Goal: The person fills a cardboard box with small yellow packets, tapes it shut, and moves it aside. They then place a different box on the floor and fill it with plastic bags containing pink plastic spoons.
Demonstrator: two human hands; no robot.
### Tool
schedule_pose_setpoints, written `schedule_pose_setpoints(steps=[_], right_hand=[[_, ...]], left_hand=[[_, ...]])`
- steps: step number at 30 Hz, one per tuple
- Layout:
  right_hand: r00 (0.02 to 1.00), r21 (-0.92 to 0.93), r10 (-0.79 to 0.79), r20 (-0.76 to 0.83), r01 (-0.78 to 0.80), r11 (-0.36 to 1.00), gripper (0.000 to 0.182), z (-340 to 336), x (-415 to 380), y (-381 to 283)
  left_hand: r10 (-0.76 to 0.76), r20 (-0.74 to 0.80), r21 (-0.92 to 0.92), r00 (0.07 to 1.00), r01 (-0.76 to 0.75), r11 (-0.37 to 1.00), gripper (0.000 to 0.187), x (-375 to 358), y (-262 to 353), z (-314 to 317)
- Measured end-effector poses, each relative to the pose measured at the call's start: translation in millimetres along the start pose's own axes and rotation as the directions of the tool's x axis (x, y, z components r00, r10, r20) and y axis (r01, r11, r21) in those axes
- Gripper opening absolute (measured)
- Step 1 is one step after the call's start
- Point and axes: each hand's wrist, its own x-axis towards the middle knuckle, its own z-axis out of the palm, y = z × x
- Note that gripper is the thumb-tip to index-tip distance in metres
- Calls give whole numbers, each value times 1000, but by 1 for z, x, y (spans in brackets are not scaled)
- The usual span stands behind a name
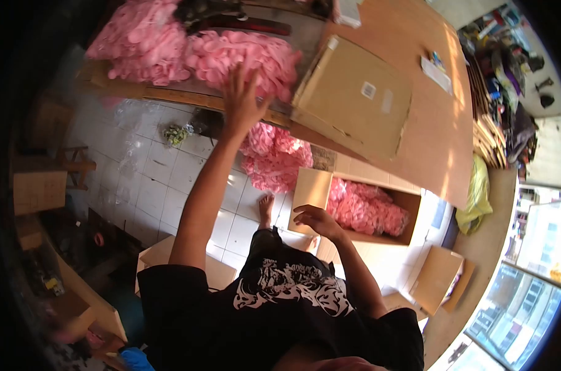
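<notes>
My left hand reaches to the table's edge with its fingers spread over a heap of flat, soft-looking pink pieces. Its fingertips overlap the near side of that heap. A second, larger pink heap lies just to the left. Lower down, my right hand hangs in front of my body, fingers apart and loosely bent, with nothing showing in them. Close beside it stands an open cardboard box holding pink pieces in clear plastic. Its raised flap is right above my fingers.
A closed, flat carton rests on the brown tabletop. More bagged pink pieces sit below the table edge. Another carton stands at right, near a yellow-green sack. White tiles cover the floor.
</notes>
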Motion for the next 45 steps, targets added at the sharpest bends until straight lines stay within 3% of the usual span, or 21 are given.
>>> schedule_pose_setpoints(steps=[3,5,9,11,13,15,16,17,18,19,21,24,28,29,30,33,37,40,42,43,45], right_hand=[[873,-353,133,-469,-323,878,35,-48,-44,174],[728,-176,244,-641,-448,877,34,-86,-73,266],[441,-224,12,-897,-479,849,19,-145,-120,327],[358,-241,-57,-932,-494,835,17,-174,-127,341],[419,-241,-7,-908,-509,826,17,-198,-124,348],[490,-261,36,-871,-524,811,17,-218,-110,370],[578,-333,57,-814,-545,769,16,-226,-96,393],[659,-415,72,-748,-550,725,16,-238,-79,410],[692,-360,133,-709,-518,775,16,-253,-60,420],[700,-363,123,-703,-503,784,16,-265,-39,428],[656,-400,42,-754,-508,763,24,-294,14,437],[632,-438,-77,-771,-438,785,45,-329,77,438],[740,-660,-218,-637,-377,650,82,-330,131,491],[783,-652,-56,-619,-473,593,81,-321,123,475],[811,-614,87,-579,-504,607,72,-315,116,460],[720,-610,-236,-653,-316,727,27,-288,114,481],[749,-721,-384,-541,-177,670,19,-276,71,420],[733,-698,-435,-523,-75,713,13,-266,9,346],[720,-673,-472,-509,10,740,10,-254,-45,274],[725,-691,-483,-491,13,723,10,-245,-69,241],[702,-682,-599,-385,222,697,10,-226,-109,174]], left_hand=[[-92,-93,-91,991,84,992,70,-30,27,2],[-138,-117,-176,983,116,977,62,-74,62,-11],[-285,314,-197,906,356,914,60,-257,121,-19],[-266,648,3,713,347,938,65,-388,129,-26],[-276,945,159,175,491,857,64,-524,132,-54],[-204,904,398,-377,562,725,60,-610,155,-103],[64,926,244,-373,717,653,55,-627,169,-132],[-1,980,154,-198,758,634,47,-697,161,-158],[-196,956,262,-220,938,227,44,-743,174,-178],[-212,954,259,-211,938,231,44,-762,181,-197],[-503,790,561,-351,746,359,44,-765,189,-228],[-667,486,647,-564,746,-160,46,-652,253,-214],[-687,456,530,-565,793,-301,48,-732,239,-248],[-679,472,498,-563,805,-321,46,-755,237,-257],[-641,483,559,-597,773,-299,46,-770,234,-260],[-636,573,478,-517,841,-253,40,-772,259,-260],[-542,698,385,-468,884,-267,43,-784,238,-230],[-651,698,357,-297,933,-43,47,-727,226,-188],[-637,770,362,33,799,480,44,-699,201,-151],[-680,733,394,-35,836,382,41,-628,217,-138],[-635,767,256,97,860,441,39,-576,206,-97]])
